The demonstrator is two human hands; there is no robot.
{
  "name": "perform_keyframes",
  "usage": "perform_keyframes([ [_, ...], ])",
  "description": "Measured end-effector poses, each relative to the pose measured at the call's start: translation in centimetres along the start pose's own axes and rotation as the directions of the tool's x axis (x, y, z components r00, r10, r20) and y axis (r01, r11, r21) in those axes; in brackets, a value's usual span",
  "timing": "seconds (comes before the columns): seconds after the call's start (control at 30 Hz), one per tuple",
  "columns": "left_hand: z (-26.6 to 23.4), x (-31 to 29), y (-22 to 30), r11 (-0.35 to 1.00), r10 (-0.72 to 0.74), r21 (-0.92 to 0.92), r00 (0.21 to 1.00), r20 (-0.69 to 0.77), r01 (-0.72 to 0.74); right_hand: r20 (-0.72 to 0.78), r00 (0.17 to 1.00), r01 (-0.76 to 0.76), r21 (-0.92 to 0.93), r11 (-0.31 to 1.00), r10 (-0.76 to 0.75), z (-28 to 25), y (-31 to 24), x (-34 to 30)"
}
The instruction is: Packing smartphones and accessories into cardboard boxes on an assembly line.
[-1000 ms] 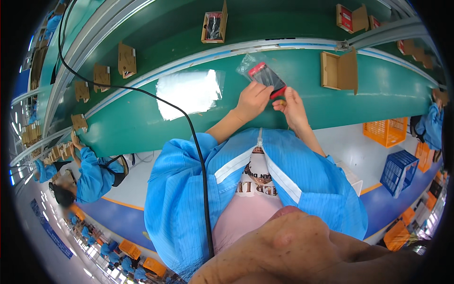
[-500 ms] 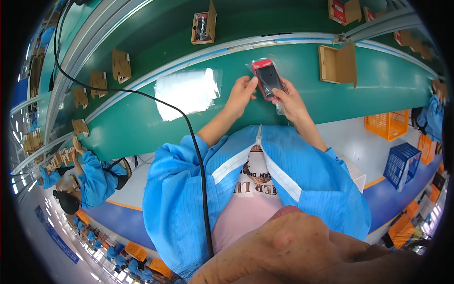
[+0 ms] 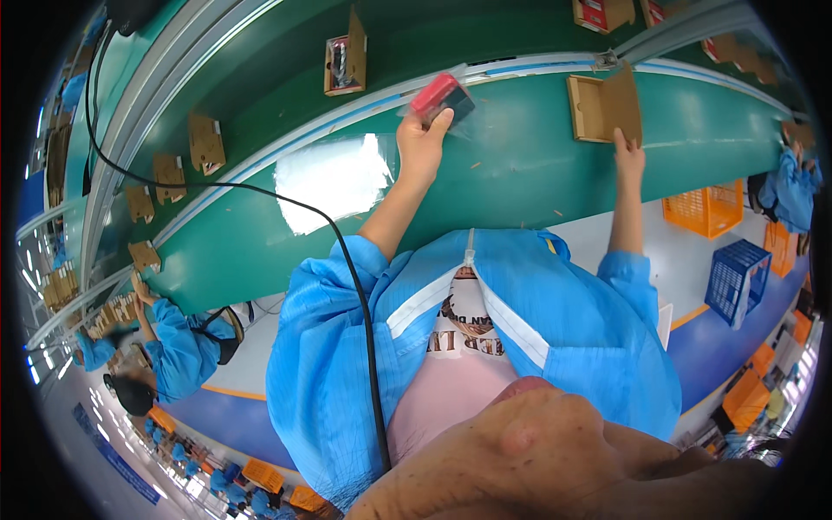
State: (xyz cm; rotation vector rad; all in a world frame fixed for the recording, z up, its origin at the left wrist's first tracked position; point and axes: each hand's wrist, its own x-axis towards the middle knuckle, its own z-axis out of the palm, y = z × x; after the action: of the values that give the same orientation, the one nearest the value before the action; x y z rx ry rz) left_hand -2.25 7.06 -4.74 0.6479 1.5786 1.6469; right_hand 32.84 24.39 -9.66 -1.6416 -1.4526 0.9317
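Observation:
A red-and-black handheld device (image 3: pixel 444 95) in a clear plastic bag is held up by my left hand (image 3: pixel 419 149), thumb across its near side. What kind of device it is, I cannot make out. To the right, an open cardboard box (image 3: pixel 588 108) lies on the green bench with its lid standing up along its right side. My right hand (image 3: pixel 630 156) pinches the near edge of that lid. Left of the device, a stack of clear plastic bags (image 3: pixel 334 182) shines on the bench top.
Beyond a metal rail, open boxes sit on a green belt, one holding a bagged item (image 3: pixel 342 65). A black cable (image 3: pixel 338 217) hangs across my left side. An orange crate (image 3: pixel 704 208) and a blue crate (image 3: pixel 737 282) stand at right. A co-worker (image 3: pixel 186 338) works at left.
My right hand has let go of the device and moved right to the box lid. My left hand has taken the device and carried it left and away from me.

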Motion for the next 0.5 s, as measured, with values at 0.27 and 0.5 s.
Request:
perform_keyframes([
  [0.27, 1.4, -0.3, -1.2, 0.514, 0.605, 0.524, 0.720, 0.340, -0.679, 0.209, 0.853, 0.480, 0.045, 0.876, -0.478, 16.7, -4.8, -12.7],
  [0.5, -1.2, -0.1, -3.7, 0.632, 0.321, 0.722, 0.943, 0.086, -0.281, 0.396, 0.852, 0.373, 0.001, 0.928, -0.343, 17.1, -7.2, -14.3],
])
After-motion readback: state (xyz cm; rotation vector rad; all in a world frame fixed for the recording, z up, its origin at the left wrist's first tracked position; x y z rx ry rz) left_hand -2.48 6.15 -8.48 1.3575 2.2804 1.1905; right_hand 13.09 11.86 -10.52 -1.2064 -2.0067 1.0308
